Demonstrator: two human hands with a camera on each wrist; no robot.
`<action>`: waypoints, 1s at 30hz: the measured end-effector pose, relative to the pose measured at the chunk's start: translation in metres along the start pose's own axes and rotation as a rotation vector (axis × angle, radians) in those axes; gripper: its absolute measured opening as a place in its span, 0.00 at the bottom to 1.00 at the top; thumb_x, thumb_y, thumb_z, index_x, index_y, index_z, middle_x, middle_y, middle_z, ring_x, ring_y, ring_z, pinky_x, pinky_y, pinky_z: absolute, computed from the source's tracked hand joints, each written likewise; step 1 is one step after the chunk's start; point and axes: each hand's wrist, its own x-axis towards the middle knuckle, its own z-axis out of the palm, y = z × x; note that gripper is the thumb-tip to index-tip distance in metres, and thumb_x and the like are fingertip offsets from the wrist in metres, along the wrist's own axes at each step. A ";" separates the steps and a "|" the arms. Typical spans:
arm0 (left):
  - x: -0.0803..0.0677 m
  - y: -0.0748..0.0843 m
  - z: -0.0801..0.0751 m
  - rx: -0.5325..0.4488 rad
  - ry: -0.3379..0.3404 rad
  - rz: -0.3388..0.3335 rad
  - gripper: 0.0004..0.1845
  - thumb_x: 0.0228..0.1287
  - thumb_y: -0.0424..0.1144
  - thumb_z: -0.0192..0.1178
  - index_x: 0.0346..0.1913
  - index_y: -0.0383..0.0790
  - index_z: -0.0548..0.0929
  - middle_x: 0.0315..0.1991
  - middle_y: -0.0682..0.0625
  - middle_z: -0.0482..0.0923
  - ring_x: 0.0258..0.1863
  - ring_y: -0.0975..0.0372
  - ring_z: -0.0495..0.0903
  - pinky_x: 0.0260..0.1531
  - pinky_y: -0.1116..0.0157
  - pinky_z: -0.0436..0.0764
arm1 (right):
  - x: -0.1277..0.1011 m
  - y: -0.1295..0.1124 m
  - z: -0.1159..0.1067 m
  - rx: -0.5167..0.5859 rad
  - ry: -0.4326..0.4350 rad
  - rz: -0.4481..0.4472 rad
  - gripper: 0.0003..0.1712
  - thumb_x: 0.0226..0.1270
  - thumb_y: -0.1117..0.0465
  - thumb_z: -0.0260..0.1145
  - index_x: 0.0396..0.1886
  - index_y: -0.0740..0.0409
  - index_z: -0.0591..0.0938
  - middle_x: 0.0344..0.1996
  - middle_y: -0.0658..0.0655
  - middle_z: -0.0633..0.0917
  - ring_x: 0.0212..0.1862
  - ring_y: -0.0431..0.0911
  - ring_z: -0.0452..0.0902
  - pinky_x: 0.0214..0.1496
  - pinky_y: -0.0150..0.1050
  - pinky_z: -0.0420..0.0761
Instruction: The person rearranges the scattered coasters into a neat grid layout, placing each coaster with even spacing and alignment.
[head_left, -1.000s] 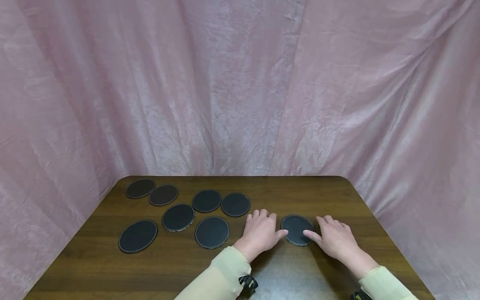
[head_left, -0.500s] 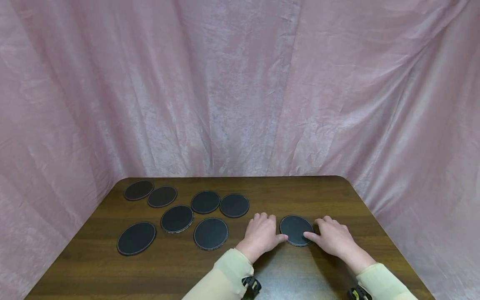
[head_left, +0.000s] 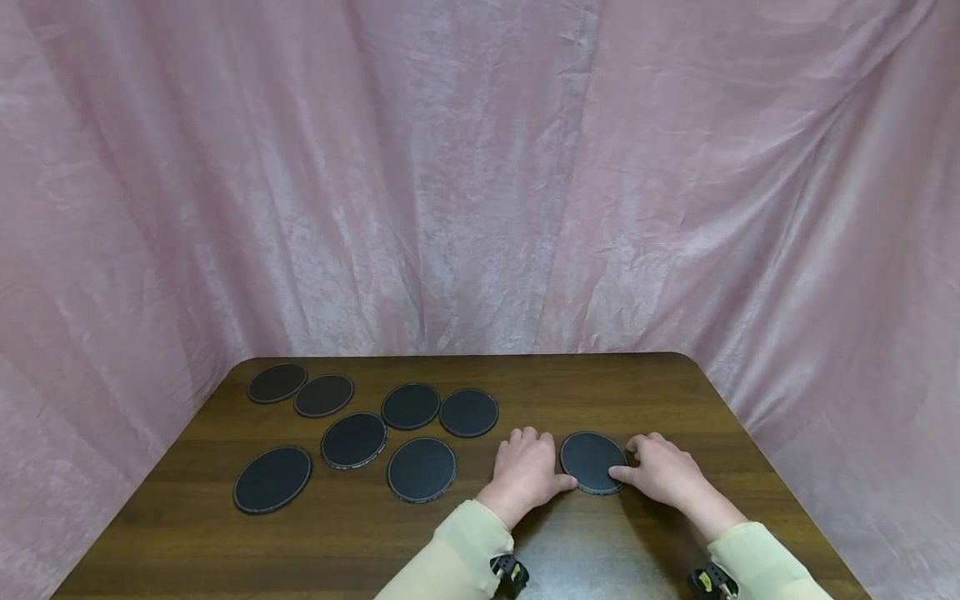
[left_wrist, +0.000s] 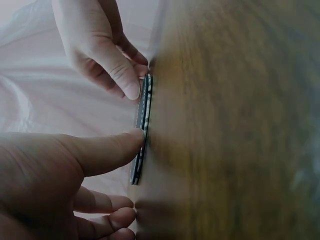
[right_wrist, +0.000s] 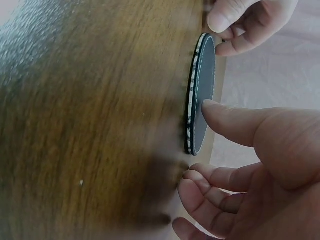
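A round black coaster (head_left: 590, 461) with pale stitching lies flat on the wooden table between my hands. Both wrist views show a black-and-white patterned band along its edge. My left hand (head_left: 523, 468) is at its left, with the thumb touching the near-left rim and the other fingertips on the table. At the right side is my right hand (head_left: 666, 473); its thumb rests on the coaster's top. In the right wrist view its bent fingers (right_wrist: 192, 195) are just beyond the rim, with a small gap. Neither hand lifts the coaster.
Several more black coasters lie spread over the left half of the table (head_left: 337, 542), one coaster (head_left: 422, 469) nearest my left hand and another coaster (head_left: 468, 412) behind it. A pink curtain (head_left: 480, 183) hangs behind the table.
My right hand's fingers have bent in slightly closer to the coaster's right rim. My left hand stays almost in place. The coaster has not visibly moved on the table.
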 end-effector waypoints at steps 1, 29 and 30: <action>0.000 0.001 0.001 0.009 0.000 0.002 0.36 0.59 0.68 0.80 0.56 0.40 0.89 0.48 0.45 0.82 0.51 0.51 0.79 0.53 0.53 0.81 | 0.000 0.000 0.000 0.008 -0.008 0.008 0.35 0.71 0.44 0.79 0.58 0.72 0.85 0.48 0.66 0.86 0.54 0.67 0.85 0.53 0.67 0.82; 0.007 0.006 0.004 -0.062 -0.033 0.013 0.32 0.60 0.62 0.82 0.56 0.41 0.88 0.44 0.47 0.84 0.48 0.52 0.83 0.50 0.55 0.83 | 0.012 0.003 0.004 0.163 -0.053 0.035 0.30 0.67 0.50 0.82 0.52 0.72 0.85 0.44 0.61 0.87 0.51 0.59 0.86 0.55 0.61 0.83; 0.007 0.006 0.004 -0.069 -0.037 0.011 0.33 0.60 0.62 0.82 0.56 0.41 0.88 0.44 0.47 0.84 0.48 0.52 0.83 0.50 0.55 0.83 | 0.014 0.006 0.006 0.176 -0.053 0.033 0.31 0.67 0.49 0.82 0.52 0.71 0.85 0.44 0.61 0.87 0.51 0.59 0.86 0.55 0.60 0.83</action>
